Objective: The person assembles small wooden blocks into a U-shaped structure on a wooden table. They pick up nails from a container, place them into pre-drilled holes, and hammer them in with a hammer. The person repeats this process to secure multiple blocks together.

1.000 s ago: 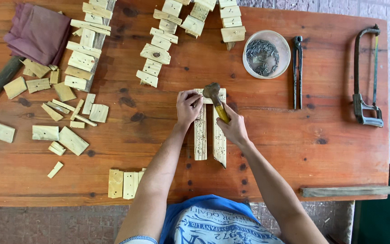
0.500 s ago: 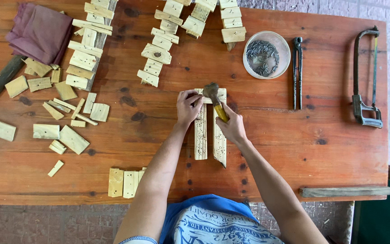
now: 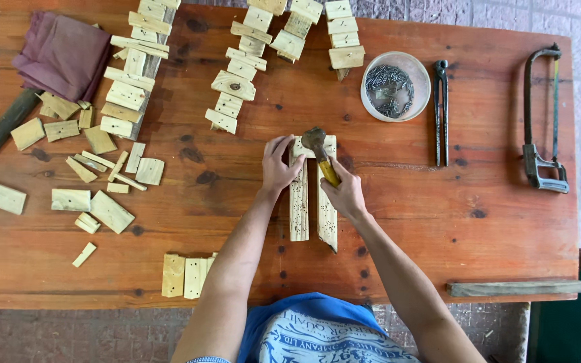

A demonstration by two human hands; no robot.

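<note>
Right hand (image 3: 345, 193): grip closed round yellow-handled hammer (image 3: 320, 149).
Left hand (image 3: 279, 163): fingertips pinched on pale, rough wooden slats (image 3: 299, 208).
Table (image 3: 398, 202): knotty reddish planks.

Open tabletop (image 3: 398, 222) right of the right hand (image 3: 346, 195), bounded by the pincers (image 3: 442, 114) and nail bowl (image 3: 396, 86) farther back and the hacksaw (image 3: 539, 121) near the right edge. Left of the left hand (image 3: 280, 165) there's a bare strip, then scattered wood offcuts (image 3: 95, 181); three blocks (image 3: 186, 275) sit at the near edge. Behind the hands, rows of wood pieces (image 3: 237, 81) crowd the far side, with narrow lanes between rows.
</note>
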